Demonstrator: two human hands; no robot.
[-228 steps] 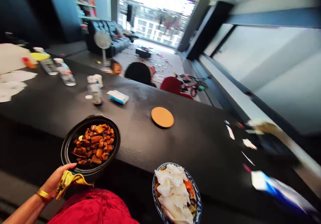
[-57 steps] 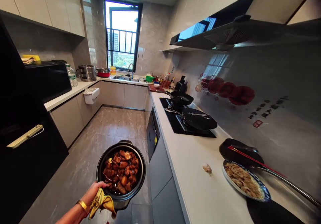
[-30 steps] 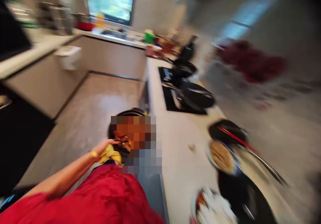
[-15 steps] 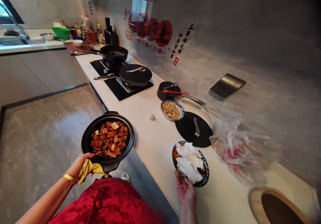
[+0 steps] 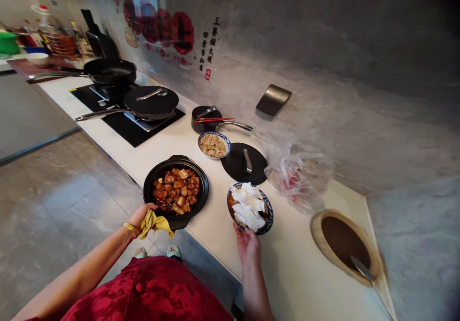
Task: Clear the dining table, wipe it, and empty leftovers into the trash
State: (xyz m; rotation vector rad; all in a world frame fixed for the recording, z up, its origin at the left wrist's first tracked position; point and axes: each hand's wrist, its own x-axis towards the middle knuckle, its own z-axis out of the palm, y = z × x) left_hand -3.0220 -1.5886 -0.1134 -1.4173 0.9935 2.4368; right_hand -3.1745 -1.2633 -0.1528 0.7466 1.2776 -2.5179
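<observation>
Looking down from my head camera, I have my left hand (image 5: 142, 215) curled around the near handle of a black clay pot (image 5: 200, 187), pinching it through a yellow cloth (image 5: 155, 225). The pot sits at my 12 o'clock, at the counter's front edge, full of glazed braised pork (image 5: 176, 191). My right hand (image 5: 247, 246) is at the near rim of a blue-and-white plate (image 5: 268, 211) at about 2 o'clock. Its fingers are slightly parted and touch the rim, but I cannot tell whether they grip it. White sheets of food (image 5: 247, 206) cover the plate.

Both dishes are on a white countertop (image 5: 294, 263). Around 1 o'clock are a small bowl of minced food (image 5: 213, 145), a black saucepan (image 5: 204, 119) with red chopsticks (image 5: 215, 119) across it, and a flat black lid (image 5: 239, 163) beside the plate. A plastic bag (image 5: 296, 172) is at 2 o'clock, and a round wooden board (image 5: 341, 244) with a knife (image 5: 361, 268) on it is at 3 o'clock. Two lidded frying pans (image 5: 151, 101) sit on a black hob (image 5: 108, 122) around 11 o'clock.
</observation>
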